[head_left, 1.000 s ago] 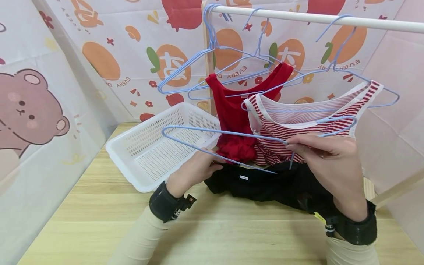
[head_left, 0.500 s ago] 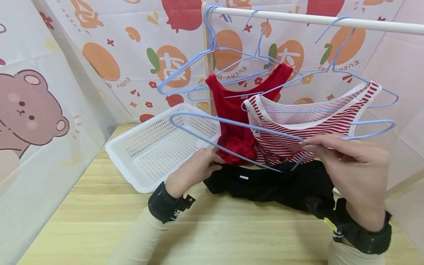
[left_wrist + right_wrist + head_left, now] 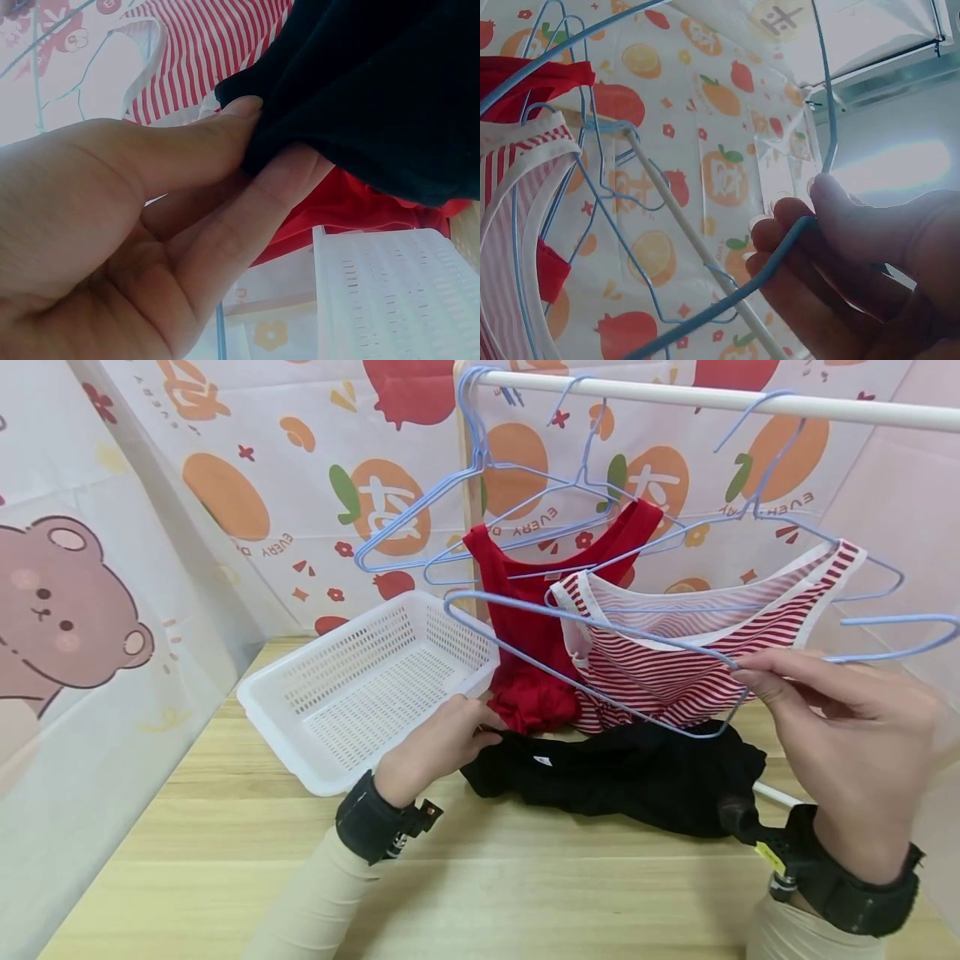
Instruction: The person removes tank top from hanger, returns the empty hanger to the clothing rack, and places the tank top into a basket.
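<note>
Left hand [image 3: 438, 739] pinches edge of black garment [image 3: 622, 781], lying on table [image 3: 525, 893] just below frame centre. Right hand [image 3: 858, 727], right side, pinches blue hanger [image 3: 769, 268] (striped top [image 3: 660, 668] hangs behind it). White basket [image 3: 273, 739] left of centre.

Counter [image 3: 480, 893]: light wood, streaked grain
Back wall [image 3: 292, 485]: white cloth printed with oranges and red fruit, behind the counter
Left wall [image 3: 112, 718]: pale cloth, pink bear [image 3: 71, 602], left of the counter
Right wall [image 3: 900, 510]: faint pink, right of the counter
Light [image 3: 900, 172]: bright white, above the counter
</note>
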The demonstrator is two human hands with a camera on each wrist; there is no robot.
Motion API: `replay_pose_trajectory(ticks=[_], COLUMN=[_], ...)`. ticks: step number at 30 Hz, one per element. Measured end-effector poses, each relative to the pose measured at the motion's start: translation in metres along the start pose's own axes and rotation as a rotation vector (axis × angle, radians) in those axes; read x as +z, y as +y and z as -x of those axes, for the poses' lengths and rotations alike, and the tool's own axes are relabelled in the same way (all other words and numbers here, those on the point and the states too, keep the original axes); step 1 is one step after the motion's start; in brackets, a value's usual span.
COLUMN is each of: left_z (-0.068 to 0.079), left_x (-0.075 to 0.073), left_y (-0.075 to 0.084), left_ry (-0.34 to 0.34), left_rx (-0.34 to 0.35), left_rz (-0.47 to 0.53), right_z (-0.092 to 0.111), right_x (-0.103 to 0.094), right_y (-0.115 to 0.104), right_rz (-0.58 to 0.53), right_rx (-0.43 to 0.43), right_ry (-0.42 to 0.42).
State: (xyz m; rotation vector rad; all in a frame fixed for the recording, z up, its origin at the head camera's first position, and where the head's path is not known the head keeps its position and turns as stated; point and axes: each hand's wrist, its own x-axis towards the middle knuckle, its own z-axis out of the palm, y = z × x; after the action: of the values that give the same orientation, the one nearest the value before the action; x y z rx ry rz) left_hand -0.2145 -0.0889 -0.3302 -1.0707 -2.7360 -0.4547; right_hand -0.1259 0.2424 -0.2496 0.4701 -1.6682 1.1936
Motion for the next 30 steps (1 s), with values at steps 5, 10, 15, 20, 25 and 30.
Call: replay_pose_trajectory(ticks=[5,10,15,20,25,30], left_z=[0.0,-0.001,0.0,0.001,0.0,0.0], left_x=[0.0,0.0,-0.001,-0.001,-0.002,-0.003], left_y=[-0.001,-0.002,-0.003,-0.004,-0.005,-0.004], left_ry=[-0.003,-0.011,-0.01,-0.011,-0.012,-0.029], left_rx=[-0.003,-0.006,0.006,0.026,0.03,0.016], left_rz=[0.006,-0.026,-0.006,0.02,0.023,0.049], right_z=[-0.005,-0.009,-0.012,-0.012,-0.013,-0.015], right_x=[-0.003,-0.013,-0.026,-0.039,-0.044,-0.043], right_y=[0.004,0.015,0.025,0.033,0.036,0.034], right_rz=[0.144,0.287,0.444,0.49,0.507,0.554], right_rx=[-0.018,-0.039,-0.005,0.029,0.036,0.069], right_ry=[-0.109,-0.211,-0.295,-0.361,-0.38,-0.399])
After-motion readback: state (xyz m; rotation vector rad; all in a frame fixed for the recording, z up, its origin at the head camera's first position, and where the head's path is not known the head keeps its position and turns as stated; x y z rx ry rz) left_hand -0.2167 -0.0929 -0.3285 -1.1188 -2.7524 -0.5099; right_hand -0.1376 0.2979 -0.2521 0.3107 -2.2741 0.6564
